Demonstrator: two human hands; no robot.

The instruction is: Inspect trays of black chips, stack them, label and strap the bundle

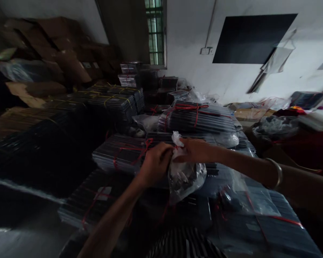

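Note:
A clear plastic bag [187, 179] with small dark items inside rests on the bundles before me, its neck gathered upward. My right hand [195, 150] grips that neck from the right, fingers wrapped round it. On the other side my left hand [157, 161] is closed at the neck, where a bit of red tie shows between the hands. What the left fingers pinch is mostly hidden; it looks like the red tie. Beneath and around lie stacks of flat dark sheets, such as the bundle [118, 150] bound with red string at the left.
A larger red-tied bundle [201, 118] lies just beyond my hands. Yellow-strapped stacks [115, 100] and cardboard boxes [72, 66] stand to the left. Loose plastic wrap [274, 127] lies at the right. A white wall with a dark panel [253, 39] closes off the back.

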